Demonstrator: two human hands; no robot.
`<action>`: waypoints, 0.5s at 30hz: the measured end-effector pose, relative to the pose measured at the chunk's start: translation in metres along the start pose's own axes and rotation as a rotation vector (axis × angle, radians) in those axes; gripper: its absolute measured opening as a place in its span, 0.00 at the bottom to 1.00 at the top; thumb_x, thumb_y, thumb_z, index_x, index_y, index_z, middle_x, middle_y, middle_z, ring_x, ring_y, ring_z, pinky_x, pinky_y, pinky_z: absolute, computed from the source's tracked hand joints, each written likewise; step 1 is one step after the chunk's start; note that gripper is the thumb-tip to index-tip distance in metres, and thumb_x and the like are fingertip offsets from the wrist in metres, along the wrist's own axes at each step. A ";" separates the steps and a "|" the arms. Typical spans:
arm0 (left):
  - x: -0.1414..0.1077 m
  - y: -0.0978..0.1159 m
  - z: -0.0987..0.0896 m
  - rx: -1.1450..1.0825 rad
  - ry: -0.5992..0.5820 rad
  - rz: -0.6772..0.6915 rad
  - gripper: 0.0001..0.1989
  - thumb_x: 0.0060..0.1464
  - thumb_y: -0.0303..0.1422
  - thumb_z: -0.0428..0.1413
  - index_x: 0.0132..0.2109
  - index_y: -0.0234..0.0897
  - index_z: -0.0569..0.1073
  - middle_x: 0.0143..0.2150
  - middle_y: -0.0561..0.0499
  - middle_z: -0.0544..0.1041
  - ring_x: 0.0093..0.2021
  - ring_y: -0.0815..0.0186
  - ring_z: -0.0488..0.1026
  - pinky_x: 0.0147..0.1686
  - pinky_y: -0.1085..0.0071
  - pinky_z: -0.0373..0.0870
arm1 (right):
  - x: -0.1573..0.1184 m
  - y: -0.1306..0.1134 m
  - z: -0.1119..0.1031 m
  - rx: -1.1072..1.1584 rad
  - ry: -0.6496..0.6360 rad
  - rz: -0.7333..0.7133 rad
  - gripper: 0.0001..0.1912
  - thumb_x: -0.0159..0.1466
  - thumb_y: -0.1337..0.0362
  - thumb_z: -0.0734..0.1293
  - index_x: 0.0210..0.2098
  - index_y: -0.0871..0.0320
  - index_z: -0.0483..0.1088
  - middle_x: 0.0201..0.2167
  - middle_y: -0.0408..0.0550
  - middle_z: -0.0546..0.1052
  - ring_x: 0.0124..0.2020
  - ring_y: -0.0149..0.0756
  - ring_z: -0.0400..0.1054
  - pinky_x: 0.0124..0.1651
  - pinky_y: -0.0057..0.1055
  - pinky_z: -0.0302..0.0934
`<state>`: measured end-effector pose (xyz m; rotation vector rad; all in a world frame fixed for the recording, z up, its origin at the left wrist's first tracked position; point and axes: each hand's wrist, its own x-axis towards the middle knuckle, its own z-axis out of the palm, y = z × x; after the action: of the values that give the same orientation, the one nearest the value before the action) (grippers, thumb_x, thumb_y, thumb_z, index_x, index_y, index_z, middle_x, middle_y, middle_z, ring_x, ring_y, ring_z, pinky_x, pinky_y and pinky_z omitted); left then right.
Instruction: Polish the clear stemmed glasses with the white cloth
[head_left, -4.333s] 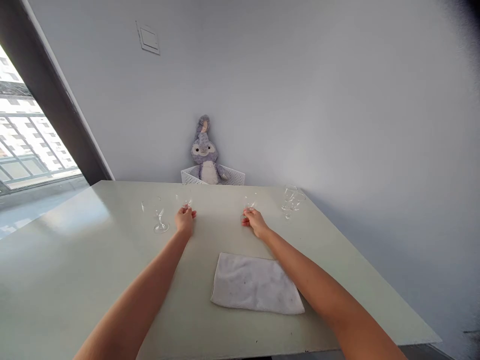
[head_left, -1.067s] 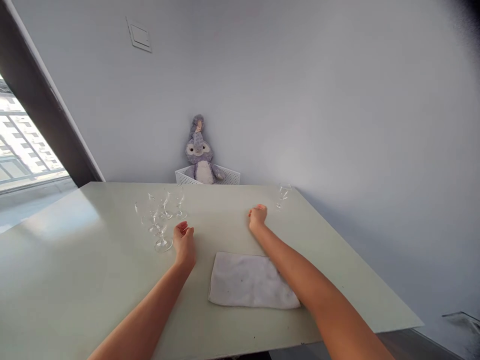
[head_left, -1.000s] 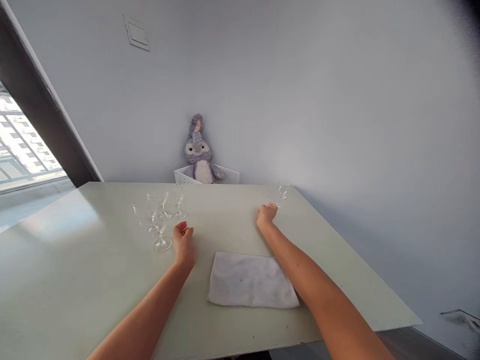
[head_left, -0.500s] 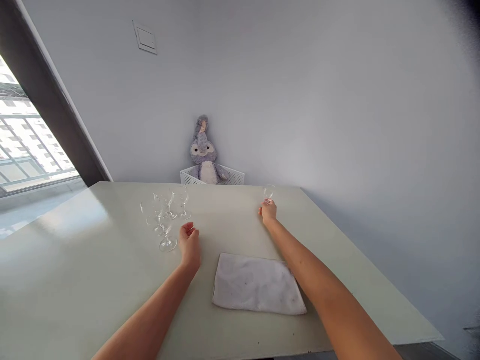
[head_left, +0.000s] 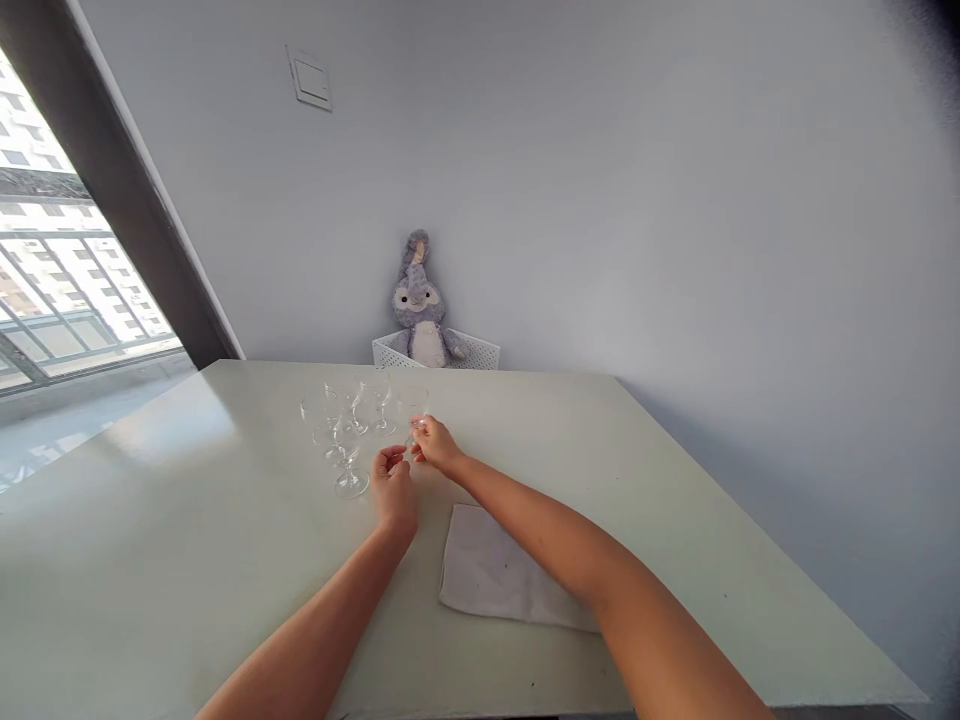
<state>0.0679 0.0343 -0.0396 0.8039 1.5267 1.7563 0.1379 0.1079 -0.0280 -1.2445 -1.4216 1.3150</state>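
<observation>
Several clear stemmed glasses (head_left: pixel 351 484) stand close together on the left half of the pale table. My right hand (head_left: pixel 435 443) is closed on the stem of another glass (head_left: pixel 412 400), just right of that group. Close beside it, nearer to me, is my left hand (head_left: pixel 394 485), its fingers loosely curled and apart, with nothing seen in them. A folded light cloth (head_left: pixel 495 575) lies on the table, partly covered by my right forearm.
At the far edge of the table (head_left: pixel 675 620), a grey plush toy (head_left: pixel 420 300) sits in a white perforated basket (head_left: pixel 480 352) against the wall. A window (head_left: pixel 75 260) with railings is on the left.
My right hand has carried its glass leftward from the right side of the table to beside the group. The view has shifted slightly; my left hand stays near the glasses.
</observation>
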 end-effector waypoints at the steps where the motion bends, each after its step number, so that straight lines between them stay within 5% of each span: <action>1: -0.001 0.001 0.000 -0.008 -0.001 0.027 0.10 0.39 0.26 0.48 0.32 0.37 0.69 0.32 0.53 0.68 0.35 0.69 0.65 0.33 0.72 0.60 | -0.002 -0.004 0.005 -0.006 -0.034 -0.006 0.17 0.56 0.69 0.61 0.46 0.56 0.63 0.40 0.47 0.71 0.23 0.25 0.66 0.22 0.22 0.62; 6: -0.009 0.007 0.000 -0.018 -0.050 0.240 0.07 0.41 0.24 0.47 0.28 0.37 0.68 0.31 0.54 0.66 0.32 0.70 0.65 0.32 0.73 0.62 | -0.016 -0.016 0.006 -0.058 -0.113 -0.033 0.28 0.53 0.70 0.62 0.54 0.55 0.57 0.52 0.51 0.63 0.29 0.27 0.67 0.31 0.27 0.64; 10: -0.019 0.025 -0.010 0.066 -0.032 0.684 0.07 0.44 0.23 0.48 0.27 0.36 0.68 0.34 0.51 0.64 0.36 0.68 0.64 0.36 0.69 0.62 | -0.049 -0.018 -0.028 -0.175 -0.131 -0.129 0.23 0.56 0.67 0.59 0.52 0.55 0.58 0.47 0.50 0.65 0.29 0.27 0.66 0.29 0.26 0.63; 13: -0.020 0.049 -0.024 0.024 0.170 1.033 0.03 0.43 0.24 0.53 0.28 0.36 0.67 0.33 0.51 0.62 0.37 0.67 0.63 0.38 0.67 0.61 | -0.094 -0.021 -0.072 -0.397 -0.207 -0.270 0.15 0.60 0.66 0.57 0.46 0.54 0.65 0.41 0.46 0.69 0.30 0.26 0.65 0.34 0.27 0.62; 15: -0.015 0.065 -0.032 -0.125 0.392 1.033 0.09 0.42 0.26 0.54 0.34 0.38 0.65 0.35 0.52 0.61 0.38 0.67 0.63 0.39 0.65 0.61 | -0.129 -0.024 -0.103 -0.565 -0.285 -0.342 0.13 0.61 0.66 0.57 0.41 0.54 0.69 0.37 0.45 0.71 0.31 0.28 0.64 0.36 0.28 0.61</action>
<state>0.0457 -0.0027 0.0206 1.3911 1.2694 2.8509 0.2581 0.0012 0.0160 -1.1080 -2.2057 0.9049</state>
